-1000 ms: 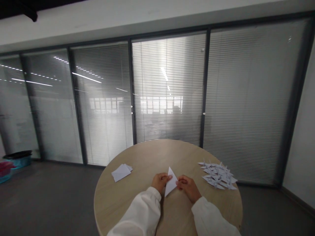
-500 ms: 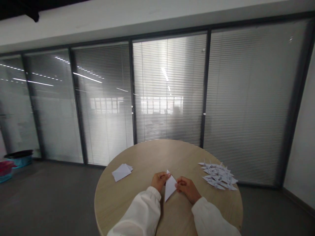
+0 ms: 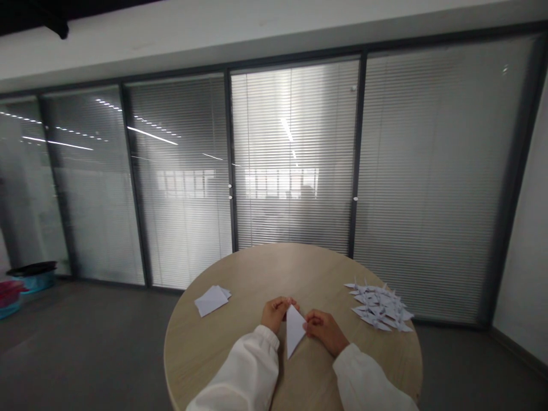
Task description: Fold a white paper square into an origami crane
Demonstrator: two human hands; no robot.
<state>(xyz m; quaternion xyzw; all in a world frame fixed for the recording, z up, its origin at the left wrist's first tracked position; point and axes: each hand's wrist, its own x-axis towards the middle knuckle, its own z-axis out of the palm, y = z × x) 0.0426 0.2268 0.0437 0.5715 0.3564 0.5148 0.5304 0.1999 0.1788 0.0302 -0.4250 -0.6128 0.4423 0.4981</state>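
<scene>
We hold a white paper triangle (image 3: 294,335) between our two hands, low over the near middle of the round table (image 3: 240,274). Our left hand (image 3: 275,313) pinches its upper left edge near the top corner, fingers closed on the sheet; our right hand (image 3: 324,331) grips its right corner, fingers likewise closed on the paper. The long point of the triangle hangs down toward us, between our white sleeves (image 3: 248,371).

The table's near edge lies just below our forearms, and bare wood spreads ahead of the hands up to the far rim, so there is open room forward and to both sides.

Compared with a second ago, the triangle has turned: its tall point stood up above our hands then, while it now sits lower and points down toward us. Our hands have stayed almost in the same spot.

To the left, well apart, lies a small stack of white sheets (image 3: 211,299). To the right, near the table's edge, sits a pile of folded paper cranes (image 3: 380,307). Neither is in the way. Behind the table stand glass walls with closed blinds (image 3: 291,160); a blue bin (image 3: 32,277) sits on the floor far left.
</scene>
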